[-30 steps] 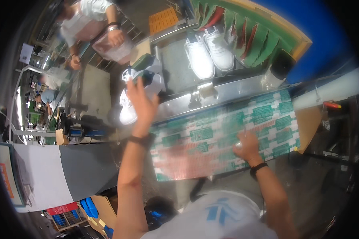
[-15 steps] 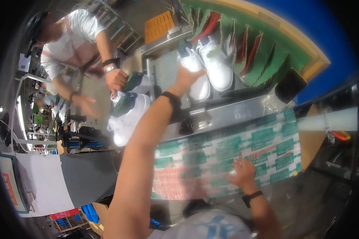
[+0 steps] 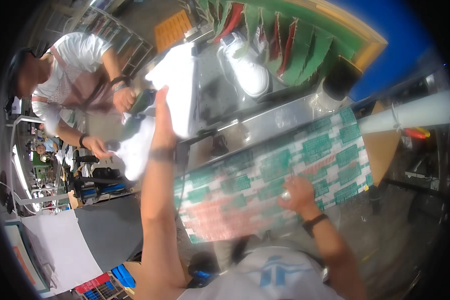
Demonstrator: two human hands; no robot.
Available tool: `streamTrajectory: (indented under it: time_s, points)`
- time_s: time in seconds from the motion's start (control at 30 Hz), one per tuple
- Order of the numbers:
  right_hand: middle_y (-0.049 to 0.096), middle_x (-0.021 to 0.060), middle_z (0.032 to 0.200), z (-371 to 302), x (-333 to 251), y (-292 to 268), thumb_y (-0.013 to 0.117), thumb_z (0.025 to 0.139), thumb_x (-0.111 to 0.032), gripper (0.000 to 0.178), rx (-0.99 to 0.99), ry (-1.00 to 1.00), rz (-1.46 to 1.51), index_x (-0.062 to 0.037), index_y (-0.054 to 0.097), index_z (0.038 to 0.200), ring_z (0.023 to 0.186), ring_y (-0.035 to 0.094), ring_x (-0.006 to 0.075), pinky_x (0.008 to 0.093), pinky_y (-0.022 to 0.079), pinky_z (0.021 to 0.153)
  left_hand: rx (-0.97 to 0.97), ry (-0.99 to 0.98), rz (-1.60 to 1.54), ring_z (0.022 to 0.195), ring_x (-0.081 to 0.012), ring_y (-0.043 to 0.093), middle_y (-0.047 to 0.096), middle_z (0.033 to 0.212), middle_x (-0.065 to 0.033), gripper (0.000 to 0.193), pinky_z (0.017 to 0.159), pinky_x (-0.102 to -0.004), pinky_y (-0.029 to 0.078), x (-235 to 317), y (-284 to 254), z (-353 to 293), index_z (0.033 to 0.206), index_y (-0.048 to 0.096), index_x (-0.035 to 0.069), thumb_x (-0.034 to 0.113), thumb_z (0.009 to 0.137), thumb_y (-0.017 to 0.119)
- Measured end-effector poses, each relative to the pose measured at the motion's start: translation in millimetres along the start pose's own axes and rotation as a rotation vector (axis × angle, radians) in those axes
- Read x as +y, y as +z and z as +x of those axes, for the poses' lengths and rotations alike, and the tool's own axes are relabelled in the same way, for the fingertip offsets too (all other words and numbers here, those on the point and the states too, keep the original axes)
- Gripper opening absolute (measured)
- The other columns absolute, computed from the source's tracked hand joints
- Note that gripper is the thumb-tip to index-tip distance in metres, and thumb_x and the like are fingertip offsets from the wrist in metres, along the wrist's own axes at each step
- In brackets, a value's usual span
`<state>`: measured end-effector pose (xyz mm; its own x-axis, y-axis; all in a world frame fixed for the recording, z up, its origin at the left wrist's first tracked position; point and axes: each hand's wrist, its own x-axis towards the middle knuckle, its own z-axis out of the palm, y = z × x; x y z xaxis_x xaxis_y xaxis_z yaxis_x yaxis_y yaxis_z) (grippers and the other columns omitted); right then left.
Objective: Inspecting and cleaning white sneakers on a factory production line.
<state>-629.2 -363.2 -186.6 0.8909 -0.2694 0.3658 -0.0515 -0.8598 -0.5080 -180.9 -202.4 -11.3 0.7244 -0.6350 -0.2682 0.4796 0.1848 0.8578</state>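
White upper material glares from the shoes at left, where a co-worker's upper hand [image 3: 125, 99] is at a dark green shoe opening [image 3: 144, 101] and the co-worker's lower hand [image 3: 97, 146] is beside a blurred shoe [image 3: 136, 150]. Next, the left hand [image 3: 165, 117] holds a bright white shoe [image 3: 182, 85] at the left edge of what looks like a conveyor [image 3: 212, 100], thumb against its side, likely to steady it. A single shoe [image 3: 246, 67] sits on the conveyor, toe toward the near rim, probably for easy reach. The right hand [image 3: 299, 194] is half curled above the near edge of the table [image 3: 347, 150]; whether it grips anything, I cannot tell. A printed green-and-white covering [image 3: 225, 182] tops the table, perhaps protecting it. Behind, shelves [image 3: 102, 35] stand at left, then an orange crate [image 3: 171, 32], then hanging flaps [image 3: 286, 50], and a blue panel [image 3: 410, 55] at far right.
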Motion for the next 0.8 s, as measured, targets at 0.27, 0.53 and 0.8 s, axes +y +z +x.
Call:
streamTrajectory:
  time_s: [0.27,0.53,0.8]
  points:
    - [0.062,0.0112,0.098,0,-3,-4,0.089,0.074,-0.034,0.036,0.028,0.013,-0.022,-0.0138,0.073,0.098,0.090,0.066,0.0362,0.0495,0.056,0.078,0.396,0.052,-0.032,0.116,-0.0333,0.071,0.072,0.134,-0.0183,0.071,0.098,-0.0420,0.060,-82,24,-279,0.150,0.059,-0.001,0.046,0.098,0.071]
    - [0.067,0.0115,0.103,3,-16,-3,0.086,0.084,-0.034,0.033,-0.028,0.086,-0.025,-0.0126,0.074,0.105,0.098,0.069,0.0371,0.0495,0.057,0.084,0.650,0.216,0.799,0.114,-0.0328,0.070,0.068,0.127,-0.0187,0.080,0.098,-0.0455,0.060,-242,43,-357,0.146,0.051,-0.002,0.017,0.081,0.092]
    - [0.078,0.0127,0.109,-62,-107,-24,0.082,0.092,-0.027,0.068,-0.262,0.416,0.449,-0.0069,0.061,0.153,0.100,0.077,0.0292,0.0405,0.060,0.091,0.532,0.124,0.484,0.130,-0.0320,0.066,0.062,0.148,-0.0243,0.104,0.101,-0.0442,0.059,-258,2,-365,0.165,0.032,-0.003,0.025,0.087,0.095]
